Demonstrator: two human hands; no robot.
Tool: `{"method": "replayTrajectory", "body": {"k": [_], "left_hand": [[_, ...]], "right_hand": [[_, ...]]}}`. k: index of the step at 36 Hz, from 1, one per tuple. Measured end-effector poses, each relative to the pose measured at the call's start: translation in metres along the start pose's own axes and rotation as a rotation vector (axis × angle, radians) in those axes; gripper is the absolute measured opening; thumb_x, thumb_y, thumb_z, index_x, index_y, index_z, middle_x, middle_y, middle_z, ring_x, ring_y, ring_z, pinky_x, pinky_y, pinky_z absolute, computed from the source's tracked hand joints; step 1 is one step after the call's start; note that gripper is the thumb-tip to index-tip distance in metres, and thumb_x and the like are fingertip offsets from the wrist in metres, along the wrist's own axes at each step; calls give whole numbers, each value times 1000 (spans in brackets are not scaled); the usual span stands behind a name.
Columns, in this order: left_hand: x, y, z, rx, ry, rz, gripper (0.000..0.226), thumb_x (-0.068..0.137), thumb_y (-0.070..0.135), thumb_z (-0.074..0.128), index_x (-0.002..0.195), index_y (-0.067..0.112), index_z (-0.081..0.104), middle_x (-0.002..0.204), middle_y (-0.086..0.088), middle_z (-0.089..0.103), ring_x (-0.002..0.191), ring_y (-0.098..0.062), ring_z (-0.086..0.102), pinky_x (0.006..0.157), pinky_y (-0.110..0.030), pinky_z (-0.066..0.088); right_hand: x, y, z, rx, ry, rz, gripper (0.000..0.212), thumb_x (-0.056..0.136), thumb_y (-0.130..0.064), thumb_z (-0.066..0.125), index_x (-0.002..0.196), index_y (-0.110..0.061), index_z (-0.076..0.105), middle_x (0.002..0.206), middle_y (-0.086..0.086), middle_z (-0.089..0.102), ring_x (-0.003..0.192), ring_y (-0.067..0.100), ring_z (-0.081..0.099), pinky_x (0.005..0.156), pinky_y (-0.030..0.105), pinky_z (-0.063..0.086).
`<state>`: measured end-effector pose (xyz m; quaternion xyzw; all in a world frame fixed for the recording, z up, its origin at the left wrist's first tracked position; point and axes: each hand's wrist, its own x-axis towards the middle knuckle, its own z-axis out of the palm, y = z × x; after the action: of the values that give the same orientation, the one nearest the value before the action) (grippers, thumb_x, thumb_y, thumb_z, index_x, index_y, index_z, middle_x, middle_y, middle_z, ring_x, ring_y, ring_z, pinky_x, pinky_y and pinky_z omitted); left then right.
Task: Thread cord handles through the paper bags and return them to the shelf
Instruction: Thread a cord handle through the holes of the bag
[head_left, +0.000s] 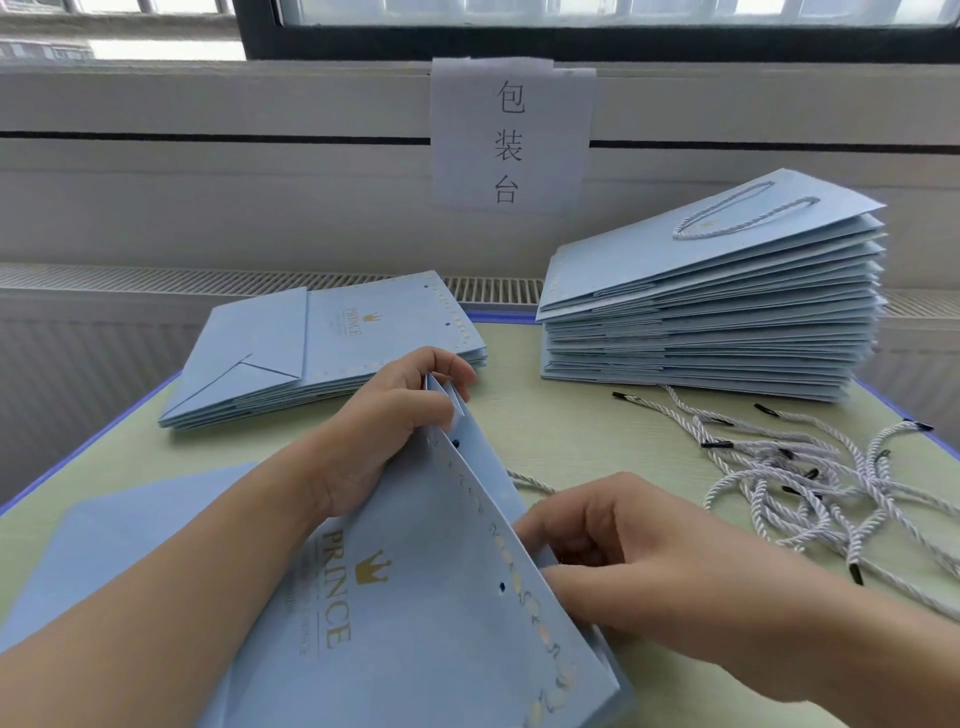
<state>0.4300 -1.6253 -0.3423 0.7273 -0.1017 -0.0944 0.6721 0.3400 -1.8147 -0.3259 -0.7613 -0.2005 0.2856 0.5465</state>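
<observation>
A light blue paper bag (415, 597) with gold "PRINCE" lettering lies in front of me, its top edge lifted. My left hand (387, 431) grips the far corner of that top edge, fingers curled over the rim. My right hand (613, 540) sits at the bag's mouth on the right side with its fingertips tucked behind the edge; whether it holds a cord is hidden. A short piece of white cord (530, 480) shows just beyond the bag. Loose twisted white cords (810, 483) with black tips lie tangled at the right.
A low stack of flat blue bags without handles (291, 353) lies at the back left. A taller stack with a cord handle on top (717, 296) stands at the back right. The table (571, 431) is pale green with a blue rim. A paper sign (511, 135) hangs on the wall.
</observation>
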Motion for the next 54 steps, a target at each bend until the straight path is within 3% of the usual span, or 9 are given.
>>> {"method": "replayTrajectory", "body": {"k": [9,14,19,23,29,34,40,48,54], "left_hand": [[-2,-1,0,-7,-4,-2,42,52,6,49,90,19,62,91,-7,51,68,-21,48,59,-28,41],[-2,0,1,3,-10,7,43,52,7,49,91,19,61,89,-3,54,65,-17,49,55,-24,42],[-1,-1,1,20,-12,9,42,52,9,49,92,19,60,85,1,55,65,-18,47,56,-25,39],[0,-2,1,52,-12,17,42,53,11,48,93,20,60,87,1,56,69,-19,48,57,-26,39],[2,-1,1,87,-3,9,42,54,13,47,93,20,59,91,-1,55,71,-20,46,56,-26,38],[2,-3,2,130,10,20,39,56,17,48,93,21,59,89,2,55,62,-11,45,51,-21,38],[1,-3,1,87,-2,3,39,58,16,50,95,19,59,83,4,57,56,-8,52,49,-19,43],[-4,-4,4,172,47,-6,40,62,25,52,101,22,56,95,-7,51,70,-17,49,61,-28,42],[3,-8,7,304,82,56,28,93,42,57,116,28,50,108,7,56,94,3,50,75,-16,36]], "right_hand": [[4,4,8,-289,167,-91,7,85,-13,66,83,-10,71,53,-13,50,47,4,36,47,16,31],[6,10,14,-312,300,-130,8,85,-14,66,78,-18,69,97,-24,50,58,6,43,61,17,38],[7,15,16,-504,404,-238,24,89,-19,60,69,-32,54,111,-38,32,75,12,52,72,21,39],[9,19,14,-536,384,-318,11,79,-29,49,69,-32,52,106,-28,41,84,8,49,71,17,38],[12,18,11,-64,304,-281,6,75,-31,55,71,-30,59,79,-14,53,73,9,46,69,24,35],[11,12,-1,-410,341,-422,4,84,-30,54,80,-32,54,99,-21,52,71,3,47,63,10,35],[4,2,-44,-498,286,-273,36,88,-51,41,80,-22,59,67,-5,62,55,3,48,54,14,37],[3,7,-63,-1156,433,-234,76,81,-71,2,69,-16,52,55,-4,45,60,13,47,60,25,39],[11,14,-61,-1000,439,-235,71,76,-72,5,81,-25,57,70,-5,60,70,8,54,67,28,45]]}}
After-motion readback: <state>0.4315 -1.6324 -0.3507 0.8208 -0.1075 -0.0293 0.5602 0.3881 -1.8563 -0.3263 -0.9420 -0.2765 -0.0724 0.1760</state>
